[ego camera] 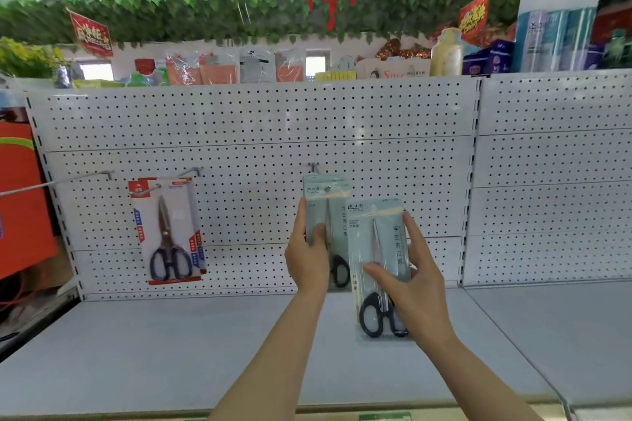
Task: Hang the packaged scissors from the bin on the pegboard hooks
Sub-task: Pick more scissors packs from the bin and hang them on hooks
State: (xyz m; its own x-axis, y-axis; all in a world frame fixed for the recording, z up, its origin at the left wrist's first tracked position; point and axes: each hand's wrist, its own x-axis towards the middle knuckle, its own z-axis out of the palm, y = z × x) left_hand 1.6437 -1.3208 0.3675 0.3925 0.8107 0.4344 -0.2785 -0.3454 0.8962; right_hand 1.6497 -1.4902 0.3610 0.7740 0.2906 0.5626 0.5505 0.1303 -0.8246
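Packs of scissors in play: two grey-blue ones, one per hand, both held up in front of the pegboard (260,120). Left hand (307,254) grips the rear grey pack (337,212) by its lower left edge, thumb across the face, fingers curled behind; the pack's top slot sits at the tip of the middle hook (313,167), apparently on it or very nearly so; cannot tell which. Right hand (415,278) pinches the front grey pack (379,249) at mid-height, thumb on the face, fingers wrapped round the right edge; this pack hangs free in the air, overlapping the other's right side, black handles at the bottom above the shelf (171,345). Handling judgement: thin card with a clear plastic cover, light overall, weight biased low toward the handles, so it should swing plumb once hooked. Card is stiff enough to steer from the edges but would bend if squeezed mid-face; plastic looks slick. Best hold is an edge pinch below the slot, leaving the slot clear for the hook tip. Count: grey packs, two; red-bordered scissor packs (171,232) already hung on the left, one clearly seen, with edges behind suggesting more; number hidden. Hooks visible, three: a bare long one (68,180) at far left, the red packs' one, the middle one. Bin not in view.
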